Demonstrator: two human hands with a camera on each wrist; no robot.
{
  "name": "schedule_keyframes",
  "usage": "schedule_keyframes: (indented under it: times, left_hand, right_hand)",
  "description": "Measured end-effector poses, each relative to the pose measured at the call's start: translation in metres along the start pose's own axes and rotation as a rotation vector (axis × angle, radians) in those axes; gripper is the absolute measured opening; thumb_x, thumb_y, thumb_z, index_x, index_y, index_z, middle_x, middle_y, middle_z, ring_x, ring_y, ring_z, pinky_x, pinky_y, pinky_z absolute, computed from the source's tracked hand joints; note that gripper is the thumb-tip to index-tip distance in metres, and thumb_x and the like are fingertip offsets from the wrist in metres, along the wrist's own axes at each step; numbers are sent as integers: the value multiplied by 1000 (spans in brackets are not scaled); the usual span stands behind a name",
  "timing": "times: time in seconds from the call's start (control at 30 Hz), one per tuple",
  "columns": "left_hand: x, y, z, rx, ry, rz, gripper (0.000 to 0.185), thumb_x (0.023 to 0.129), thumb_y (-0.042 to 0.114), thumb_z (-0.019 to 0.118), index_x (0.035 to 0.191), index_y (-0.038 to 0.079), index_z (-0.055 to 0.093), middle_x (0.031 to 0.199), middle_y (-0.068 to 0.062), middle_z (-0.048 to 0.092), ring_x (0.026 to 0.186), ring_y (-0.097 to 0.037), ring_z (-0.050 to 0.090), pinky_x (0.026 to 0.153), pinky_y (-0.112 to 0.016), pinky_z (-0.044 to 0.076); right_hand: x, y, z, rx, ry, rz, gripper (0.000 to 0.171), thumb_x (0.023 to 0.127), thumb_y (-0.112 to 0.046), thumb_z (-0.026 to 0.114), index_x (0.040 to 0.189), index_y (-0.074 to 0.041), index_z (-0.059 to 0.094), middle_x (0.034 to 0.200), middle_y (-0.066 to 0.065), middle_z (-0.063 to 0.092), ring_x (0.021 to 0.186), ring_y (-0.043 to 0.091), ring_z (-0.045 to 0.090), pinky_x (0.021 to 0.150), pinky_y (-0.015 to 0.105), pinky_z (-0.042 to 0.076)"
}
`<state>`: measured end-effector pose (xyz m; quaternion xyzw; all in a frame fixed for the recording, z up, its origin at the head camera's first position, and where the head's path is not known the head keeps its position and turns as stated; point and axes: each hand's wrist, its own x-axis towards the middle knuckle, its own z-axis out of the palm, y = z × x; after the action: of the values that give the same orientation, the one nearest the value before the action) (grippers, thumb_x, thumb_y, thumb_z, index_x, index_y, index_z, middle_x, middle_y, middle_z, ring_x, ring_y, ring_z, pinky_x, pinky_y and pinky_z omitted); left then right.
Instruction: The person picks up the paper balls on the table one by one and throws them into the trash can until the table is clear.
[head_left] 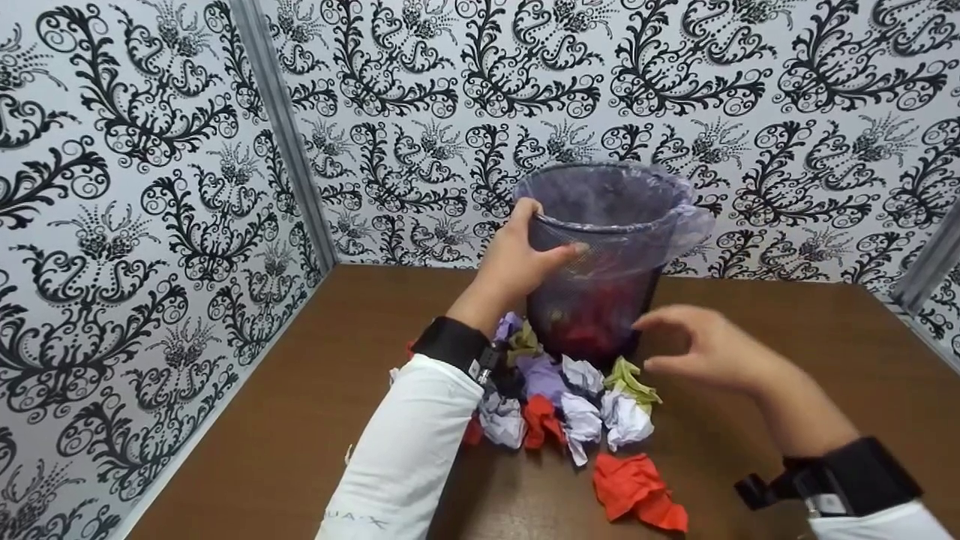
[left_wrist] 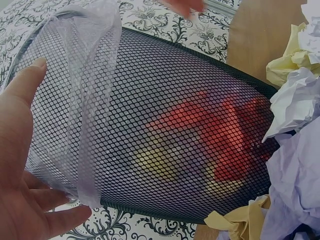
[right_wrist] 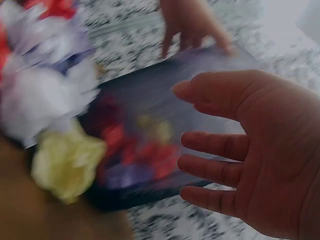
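A black mesh waste basket [head_left: 600, 300] with a thin clear liner [head_left: 690, 217] stands on the brown table [head_left: 300, 390]. Red, yellow and purple crumpled paper shows through its mesh [left_wrist: 175, 100]. My left hand [head_left: 551, 229] grips the rim on the near left, fingers hooked over the edge and thumb on the mesh. Palm and thumb [left_wrist: 20, 165] lie against the liner [left_wrist: 95, 60]. My right hand [head_left: 652, 343] hovers open by the basket's lower right side, fingers spread [right_wrist: 200, 130], holding nothing. A pile of crumpled paper balls [head_left: 577, 405] lies against the basket's front.
One red crumpled sheet [head_left: 637, 491] lies apart from the pile, nearer to me. White, lilac and yellow balls [left_wrist: 295, 100] crowd the basket's base. Patterned black-and-white walls [head_left: 150, 225] close the table on the left, back and right.
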<state>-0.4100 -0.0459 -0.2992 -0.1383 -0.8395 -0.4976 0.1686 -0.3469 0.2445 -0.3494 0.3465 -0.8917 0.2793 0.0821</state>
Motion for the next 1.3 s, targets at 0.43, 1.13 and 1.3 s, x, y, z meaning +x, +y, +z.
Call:
schedule_keyframes:
  times: [0.43,1.13,1.3]
  left_hand:
    - [0,-2,1,49,11,7,73,59,69,79,114,35,44,104,7,60,94,-14,61,80,-37,54]
    - [-1,2,-4,46,23,-6,73,57,70,79,112,36,44,102,7,60,92,-14,61,78,-36,54]
    - [-2,-1,-2,45,25,-1,70,59,67,80,110,36,44,102,8,60,94,-14,60,79,-35,53]
  right_hand:
    - [-2,41,57,-20,-78,-3,52,71,-17,79,121,-12,65,119,4,66,111,29,60,97,49,47]
    - [-4,45,65,-65,-128,-30,36,73,-14,75,108,-13,68,97,-6,68,88,12,61,78,32,53]
    - [-9,49,61,-46,-128,-18,37,70,-10,74,106,-12,69,92,-6,67,82,9,57,72,29,51]
